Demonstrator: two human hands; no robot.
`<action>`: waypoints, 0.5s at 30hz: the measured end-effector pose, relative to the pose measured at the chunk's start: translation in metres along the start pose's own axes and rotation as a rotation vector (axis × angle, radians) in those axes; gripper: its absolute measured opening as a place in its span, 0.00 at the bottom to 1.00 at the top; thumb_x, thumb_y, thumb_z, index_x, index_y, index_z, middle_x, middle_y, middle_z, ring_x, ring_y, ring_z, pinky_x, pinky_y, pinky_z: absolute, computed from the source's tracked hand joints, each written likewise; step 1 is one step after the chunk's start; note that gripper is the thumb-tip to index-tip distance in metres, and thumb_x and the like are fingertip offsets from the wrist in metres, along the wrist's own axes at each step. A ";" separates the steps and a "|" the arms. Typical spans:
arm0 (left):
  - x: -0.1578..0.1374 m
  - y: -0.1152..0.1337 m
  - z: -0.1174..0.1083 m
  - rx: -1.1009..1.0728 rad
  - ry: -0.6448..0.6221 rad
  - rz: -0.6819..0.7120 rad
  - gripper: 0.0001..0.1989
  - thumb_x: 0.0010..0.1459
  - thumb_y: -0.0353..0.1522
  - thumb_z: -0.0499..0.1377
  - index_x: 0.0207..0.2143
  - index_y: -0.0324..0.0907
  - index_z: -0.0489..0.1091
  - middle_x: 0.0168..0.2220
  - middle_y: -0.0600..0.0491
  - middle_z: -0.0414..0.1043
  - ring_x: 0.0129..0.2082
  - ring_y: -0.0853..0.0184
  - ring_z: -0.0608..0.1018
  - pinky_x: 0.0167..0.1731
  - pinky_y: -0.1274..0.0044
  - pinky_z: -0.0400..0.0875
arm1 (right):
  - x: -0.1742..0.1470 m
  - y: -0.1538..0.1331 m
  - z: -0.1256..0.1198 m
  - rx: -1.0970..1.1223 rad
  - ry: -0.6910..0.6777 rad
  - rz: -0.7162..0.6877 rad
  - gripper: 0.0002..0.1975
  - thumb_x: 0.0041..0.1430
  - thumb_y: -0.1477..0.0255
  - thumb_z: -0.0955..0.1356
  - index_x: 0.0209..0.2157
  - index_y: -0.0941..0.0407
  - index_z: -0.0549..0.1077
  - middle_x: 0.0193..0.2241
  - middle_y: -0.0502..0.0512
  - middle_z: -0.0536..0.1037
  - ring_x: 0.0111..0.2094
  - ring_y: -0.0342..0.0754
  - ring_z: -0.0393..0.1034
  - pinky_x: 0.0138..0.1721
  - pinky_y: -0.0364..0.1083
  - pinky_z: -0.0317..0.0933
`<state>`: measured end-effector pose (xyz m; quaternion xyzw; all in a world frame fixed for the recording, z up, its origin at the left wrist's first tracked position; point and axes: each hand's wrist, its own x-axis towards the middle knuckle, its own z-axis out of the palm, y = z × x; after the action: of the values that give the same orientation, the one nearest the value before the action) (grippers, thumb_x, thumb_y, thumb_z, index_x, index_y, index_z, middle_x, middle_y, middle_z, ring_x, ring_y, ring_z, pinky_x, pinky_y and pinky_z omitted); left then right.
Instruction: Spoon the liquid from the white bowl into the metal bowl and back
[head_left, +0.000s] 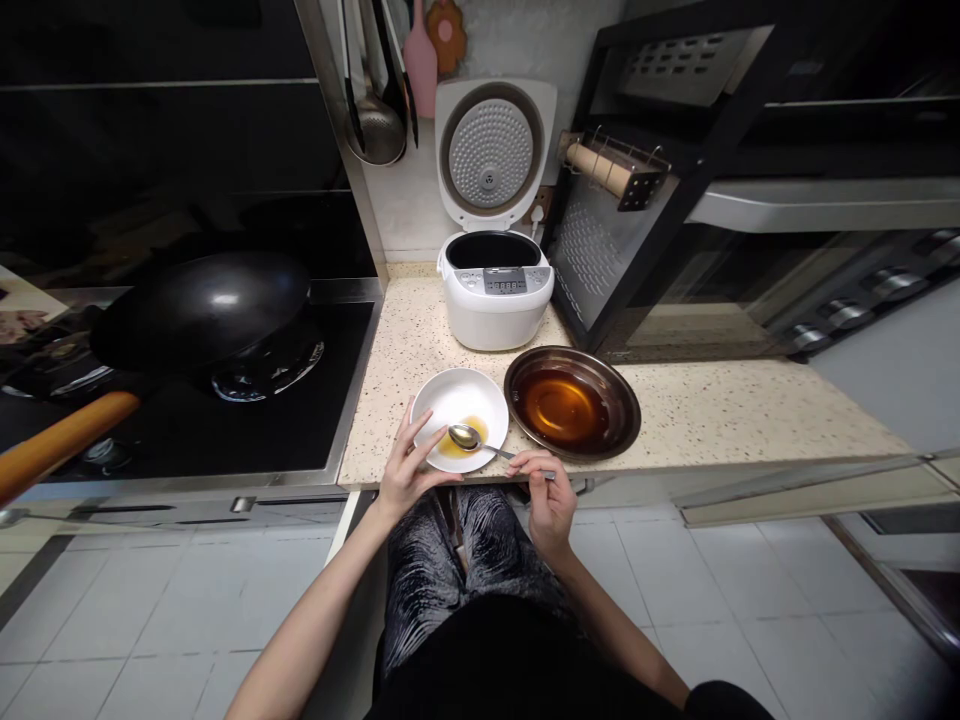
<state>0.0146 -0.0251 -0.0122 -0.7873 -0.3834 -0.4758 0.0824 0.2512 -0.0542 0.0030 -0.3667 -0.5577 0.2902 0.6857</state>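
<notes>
White bowl: (440,390) set near the front edge of the speckled countertop (720,410); a small pool of yellow liquid (451,452) is seen in its near part.
Spoon: (468,438) metal; its head is placed inside the white bowl, at the yellow liquid, and its handle is laid out over the right-hand rim.
Left hand: (405,470) partly open, fingers spread over the bowl's left rim, thumb stretched along the near side; the bowl is held loosely at its edge.
Right hand: (551,497) closed, with the spoon's handle pinched between thumb and fingers.
Dark round dish: (628,402) stood just right of the white bowl; brown liquid (562,408) is contained in it.
Rice cooker: (496,318) placed behind both vessels, lid raised; the display digits cannot be read with certainty.
Stove side: a black wok (217,310) with a wooden handle (67,440) is seated on the cooktop (337,370), left of the countertop.
</notes>
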 end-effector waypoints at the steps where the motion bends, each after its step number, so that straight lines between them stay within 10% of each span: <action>1: -0.001 0.000 0.000 0.001 -0.002 -0.003 0.39 0.58 0.46 0.69 0.68 0.47 0.64 0.66 0.37 0.67 0.66 0.46 0.73 0.65 0.50 0.70 | 0.002 -0.002 0.000 -0.004 0.004 -0.007 0.10 0.73 0.69 0.63 0.36 0.53 0.73 0.33 0.53 0.79 0.35 0.48 0.76 0.39 0.49 0.71; 15: -0.003 -0.002 0.001 0.013 -0.006 -0.019 0.41 0.56 0.47 0.70 0.69 0.48 0.64 0.66 0.38 0.67 0.68 0.44 0.71 0.65 0.48 0.69 | 0.029 -0.023 -0.012 -0.022 0.169 -0.065 0.09 0.73 0.69 0.63 0.35 0.53 0.70 0.34 0.53 0.78 0.34 0.47 0.75 0.39 0.50 0.71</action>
<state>0.0133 -0.0246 -0.0154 -0.7845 -0.3942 -0.4717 0.0819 0.2690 -0.0464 0.0365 -0.3792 -0.5125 0.2297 0.7354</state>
